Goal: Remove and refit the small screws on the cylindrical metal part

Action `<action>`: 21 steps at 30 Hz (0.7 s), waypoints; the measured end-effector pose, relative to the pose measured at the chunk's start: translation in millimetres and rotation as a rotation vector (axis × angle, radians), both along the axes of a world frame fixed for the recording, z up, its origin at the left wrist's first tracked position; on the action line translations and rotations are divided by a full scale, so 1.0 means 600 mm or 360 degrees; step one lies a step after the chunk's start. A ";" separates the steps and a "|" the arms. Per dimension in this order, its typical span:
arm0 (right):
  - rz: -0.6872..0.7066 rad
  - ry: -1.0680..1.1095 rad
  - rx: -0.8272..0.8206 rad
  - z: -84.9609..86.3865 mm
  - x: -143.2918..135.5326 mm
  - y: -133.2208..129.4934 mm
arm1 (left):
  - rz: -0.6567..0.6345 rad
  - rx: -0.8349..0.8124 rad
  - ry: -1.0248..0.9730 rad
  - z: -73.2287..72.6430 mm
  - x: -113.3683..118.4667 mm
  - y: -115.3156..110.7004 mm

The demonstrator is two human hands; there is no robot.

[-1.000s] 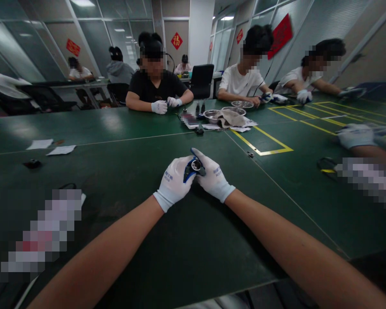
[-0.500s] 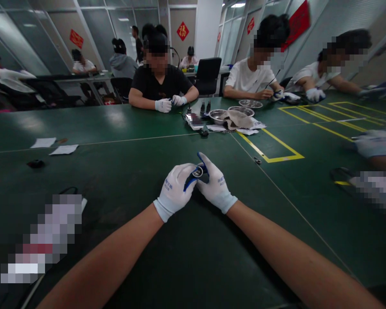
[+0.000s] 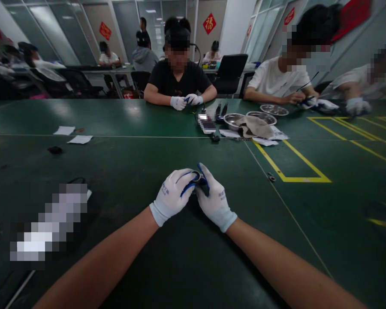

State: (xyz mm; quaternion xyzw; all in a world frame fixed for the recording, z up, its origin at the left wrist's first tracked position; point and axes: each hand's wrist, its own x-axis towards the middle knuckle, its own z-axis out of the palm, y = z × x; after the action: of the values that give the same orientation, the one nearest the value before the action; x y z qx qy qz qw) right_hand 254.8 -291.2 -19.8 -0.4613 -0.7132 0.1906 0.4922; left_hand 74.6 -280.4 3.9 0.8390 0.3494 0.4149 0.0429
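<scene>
My left hand (image 3: pixel 173 195), in a white glove with blue palm coating, pinches a small round part with a metallic rim (image 3: pixel 197 176) between thumb and fingers. From the other side, the thumb and fingers of my right hand (image 3: pixel 214 198), gloved the same way, close on the part, its index finger pointing up past the rim. Both hands are together just above the green table (image 3: pixel 193 270). Gloved fingers cover most of the part, so its exact kind cannot be made out.
Across the table, a person in black (image 3: pixel 180 79) and others in white work with their hands. Metal bowls (image 3: pixel 233 121) with a grey cloth (image 3: pixel 255 128) stand there. Small metal pieces (image 3: pixel 271 177) lie right, near yellow tape (image 3: pixel 305 180). A blurred-out device (image 3: pixel 56 219) lies left.
My view has turned left, so the room and table items appear further right. The round part's open face, turned towards me before, is now tilted and more covered by my fingers.
</scene>
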 end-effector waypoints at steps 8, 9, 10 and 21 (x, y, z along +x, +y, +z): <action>-0.0143 0.0123 -0.0103 -0.012 -0.005 0.010 | 0.0028 0.0002 0.0006 0.003 -0.005 -0.003; -0.0147 0.0110 -0.0107 -0.012 -0.006 0.012 | 0.0030 0.0007 0.0001 0.003 -0.005 -0.003; -0.0146 0.0089 -0.0107 -0.012 -0.007 0.013 | 0.0031 0.0013 -0.0009 0.004 -0.005 -0.002; -0.0121 -0.0008 0.0012 -0.003 -0.007 0.023 | -0.0041 -0.0026 -0.0026 0.006 0.002 0.007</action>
State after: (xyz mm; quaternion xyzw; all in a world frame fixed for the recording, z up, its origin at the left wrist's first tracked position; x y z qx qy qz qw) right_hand 250.7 -277.5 -21.8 -0.4867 -0.6971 0.1679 0.4989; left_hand 75.6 -276.1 7.7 0.8397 0.3416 0.4183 0.0579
